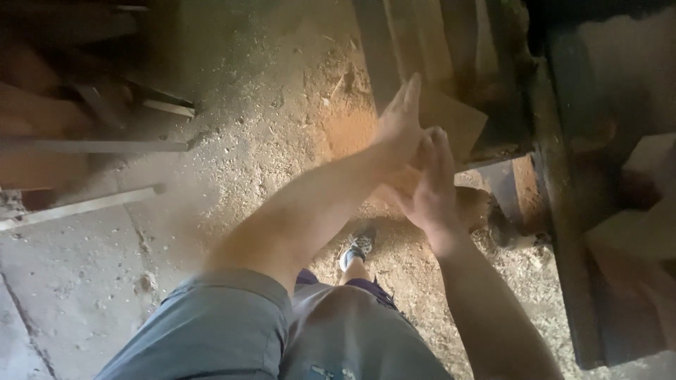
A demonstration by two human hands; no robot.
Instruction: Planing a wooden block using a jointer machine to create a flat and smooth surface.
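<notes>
Head view, looking down past grey shirt (232,331) and one shoe (359,246) to a workshop floor.

Hidden or unclear: the upper right corner is nearly black; the dark frame (563,211) of a machine there is cut off by the right and bottom edges, and its upper parts cannot be made out. The pale shape at the far right edge is blurred and cannot be identified. The top left is in shadow, showing only dim outlines of stacked timber (42,105). The fingers of both hands are motion-blurred.

Hands: left hand (401,123) stretched flat, fingers straight and together, grip open, its fingertips against a thin tan board (454,119) that leans by the dark planks (408,42). Right hand (429,190) just below and touching the left wrist, fingers extended, grip open and holding nothing. Whether either palm presses the board cannot be told.

Surroundings: sawdust (310,112) lies thick over the concrete floor (77,281), heaped orange-brown beside the planks. A pale wooden strip (77,207) lies at the left, well apart from the hands. The left forearm crosses the middle of the view and covers part of the floor.
</notes>
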